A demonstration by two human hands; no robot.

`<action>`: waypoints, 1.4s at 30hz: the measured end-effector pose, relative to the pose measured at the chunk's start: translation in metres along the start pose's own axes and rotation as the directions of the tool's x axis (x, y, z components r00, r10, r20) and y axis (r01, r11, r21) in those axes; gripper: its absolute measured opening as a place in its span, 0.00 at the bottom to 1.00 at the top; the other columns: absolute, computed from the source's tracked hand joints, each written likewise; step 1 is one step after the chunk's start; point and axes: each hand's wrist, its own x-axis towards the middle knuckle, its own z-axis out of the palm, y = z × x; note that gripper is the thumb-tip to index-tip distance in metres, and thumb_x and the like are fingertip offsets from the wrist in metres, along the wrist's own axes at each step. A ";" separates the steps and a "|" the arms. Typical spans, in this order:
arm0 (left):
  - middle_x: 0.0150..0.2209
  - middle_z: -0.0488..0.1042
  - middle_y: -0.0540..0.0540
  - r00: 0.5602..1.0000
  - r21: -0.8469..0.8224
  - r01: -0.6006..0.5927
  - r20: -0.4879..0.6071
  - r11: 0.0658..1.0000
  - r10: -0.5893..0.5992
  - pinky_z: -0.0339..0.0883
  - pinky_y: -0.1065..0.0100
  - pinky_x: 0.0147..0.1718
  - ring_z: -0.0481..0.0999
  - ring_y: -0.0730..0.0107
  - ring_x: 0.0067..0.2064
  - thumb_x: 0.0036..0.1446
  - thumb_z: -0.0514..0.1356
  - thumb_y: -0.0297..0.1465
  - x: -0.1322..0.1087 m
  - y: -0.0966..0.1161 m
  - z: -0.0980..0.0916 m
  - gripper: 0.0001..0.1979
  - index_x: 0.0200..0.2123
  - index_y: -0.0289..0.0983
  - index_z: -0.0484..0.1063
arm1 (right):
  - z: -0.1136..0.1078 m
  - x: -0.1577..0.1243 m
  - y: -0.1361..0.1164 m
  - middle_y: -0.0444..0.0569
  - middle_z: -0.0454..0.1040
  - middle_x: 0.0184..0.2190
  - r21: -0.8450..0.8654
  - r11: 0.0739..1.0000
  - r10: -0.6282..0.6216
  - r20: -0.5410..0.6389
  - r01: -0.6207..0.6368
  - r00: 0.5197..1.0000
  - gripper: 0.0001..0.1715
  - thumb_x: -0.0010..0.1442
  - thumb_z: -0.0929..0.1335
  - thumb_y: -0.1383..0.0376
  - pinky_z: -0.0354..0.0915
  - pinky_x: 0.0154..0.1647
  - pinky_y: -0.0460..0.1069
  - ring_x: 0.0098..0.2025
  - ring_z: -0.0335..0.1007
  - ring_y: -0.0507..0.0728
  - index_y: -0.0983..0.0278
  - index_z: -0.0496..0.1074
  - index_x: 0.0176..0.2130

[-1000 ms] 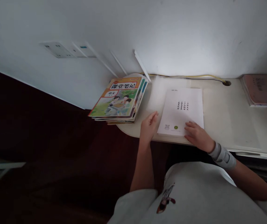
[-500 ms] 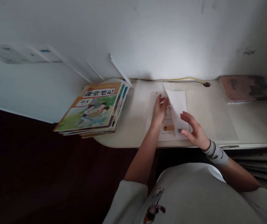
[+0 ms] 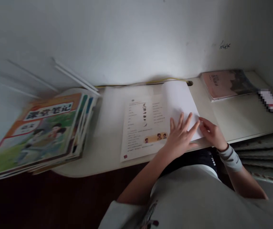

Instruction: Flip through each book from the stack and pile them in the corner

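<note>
An opened booklet [image 3: 138, 127] lies on the desk. Its left page carries printed text, small pictures and an orange strip with cartoon figures. The facing white page [image 3: 178, 98] looks blank and curves up slightly near the fold. My left hand [image 3: 180, 135] rests palm down across the lower part of that page, fingers spread. At the page's lower right edge is my right hand [image 3: 211, 132], its thumb and fingers drawn together on the paper's border. A grey band wraps the right wrist.
A stack of workbooks [image 3: 43, 130] with a colourful top cover stands at the desk's left end. Pinkish books [image 3: 224, 84] lie at the back right, beside a pixelated phone-like item [image 3: 270, 100]. A yellow cable [image 3: 160, 81] runs along the wall to a hole in the desk [image 3: 189, 83].
The raised page has come down to the right, showing its blank side. My left hand has moved right onto it, and my right hand has closed at its edge. The view has shifted.
</note>
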 end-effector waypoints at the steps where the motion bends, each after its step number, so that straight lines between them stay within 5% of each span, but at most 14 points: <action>1: 0.68 0.49 0.36 1.000 0.047 -0.019 0.015 0.999 0.018 0.33 0.26 0.57 0.40 0.36 0.68 0.58 0.60 0.34 -0.003 0.002 0.003 0.29 0.62 0.44 0.58 | 0.002 0.000 0.000 0.55 0.78 0.40 -0.081 0.996 -0.028 -0.004 0.028 1.000 0.27 0.65 0.58 0.60 0.71 0.42 0.54 0.39 0.75 0.59 0.67 0.63 0.60; 4: 0.64 0.60 0.42 1.000 0.137 0.000 0.014 0.991 -0.002 0.30 0.28 0.59 0.44 0.42 0.68 0.60 0.53 0.24 -0.012 0.000 0.009 0.21 0.54 0.47 0.69 | 0.004 -0.003 0.002 0.61 0.72 0.53 -0.347 0.935 -0.098 -0.050 0.075 0.994 0.28 0.66 0.56 0.62 0.64 0.55 0.59 0.54 0.68 0.62 0.68 0.59 0.62; 8: 0.63 0.62 0.42 0.997 0.183 0.068 0.013 0.981 -0.072 0.32 0.29 0.59 0.45 0.42 0.68 0.60 0.52 0.22 -0.023 -0.009 0.016 0.20 0.51 0.45 0.71 | 0.007 -0.016 0.018 0.69 0.59 0.62 -0.578 0.816 -0.056 -0.063 0.010 0.996 0.37 0.64 0.59 0.53 0.51 0.63 0.64 0.66 0.51 0.68 0.76 0.57 0.62; 11: 0.62 0.63 0.43 0.996 0.200 0.073 0.028 0.977 -0.080 0.33 0.28 0.59 0.48 0.41 0.67 0.59 0.51 0.21 -0.028 -0.012 0.019 0.21 0.51 0.44 0.71 | 0.013 -0.024 0.028 0.71 0.55 0.63 -0.635 0.772 -0.035 -0.024 0.011 0.999 0.41 0.63 0.60 0.50 0.49 0.64 0.63 0.67 0.47 0.69 0.79 0.56 0.62; 19: 0.61 0.65 0.45 0.997 0.206 0.030 0.057 0.978 -0.042 0.34 0.31 0.61 0.49 0.45 0.67 0.61 0.52 0.24 -0.020 -0.003 0.024 0.18 0.51 0.45 0.71 | 0.012 -0.022 0.026 0.69 0.57 0.63 -0.619 0.784 -0.029 0.014 0.032 0.999 0.33 0.66 0.58 0.58 0.51 0.64 0.62 0.67 0.48 0.66 0.77 0.58 0.61; 33: 0.59 0.67 0.47 1.000 0.307 -0.011 0.023 0.952 0.004 0.33 0.33 0.62 0.53 0.48 0.66 0.62 0.53 0.30 -0.008 0.003 0.040 0.16 0.52 0.47 0.69 | 0.005 -0.019 0.026 0.59 0.72 0.52 -0.580 0.811 -0.167 -0.108 0.075 0.980 0.19 0.66 0.58 0.67 0.61 0.57 0.55 0.57 0.64 0.61 0.68 0.72 0.49; 38: 0.58 0.68 0.47 1.000 0.273 0.003 0.007 0.962 -0.005 0.33 0.32 0.62 0.53 0.49 0.66 0.61 0.55 0.28 -0.008 0.001 0.042 0.17 0.52 0.47 0.69 | -0.001 -0.017 0.017 0.54 0.73 0.34 -0.617 0.786 -0.073 -0.160 -0.042 0.984 0.14 0.64 0.61 0.64 0.64 0.40 0.54 0.39 0.68 0.60 0.63 0.73 0.31; 42: 0.59 0.67 0.47 1.000 0.277 0.007 0.017 0.961 -0.012 0.32 0.31 0.62 0.53 0.48 0.66 0.62 0.53 0.29 -0.009 0.001 0.042 0.16 0.52 0.46 0.69 | -0.004 -0.015 0.016 0.53 0.71 0.32 -0.532 0.844 -0.042 -0.187 -0.065 0.981 0.13 0.63 0.61 0.65 0.63 0.38 0.52 0.36 0.66 0.59 0.62 0.69 0.29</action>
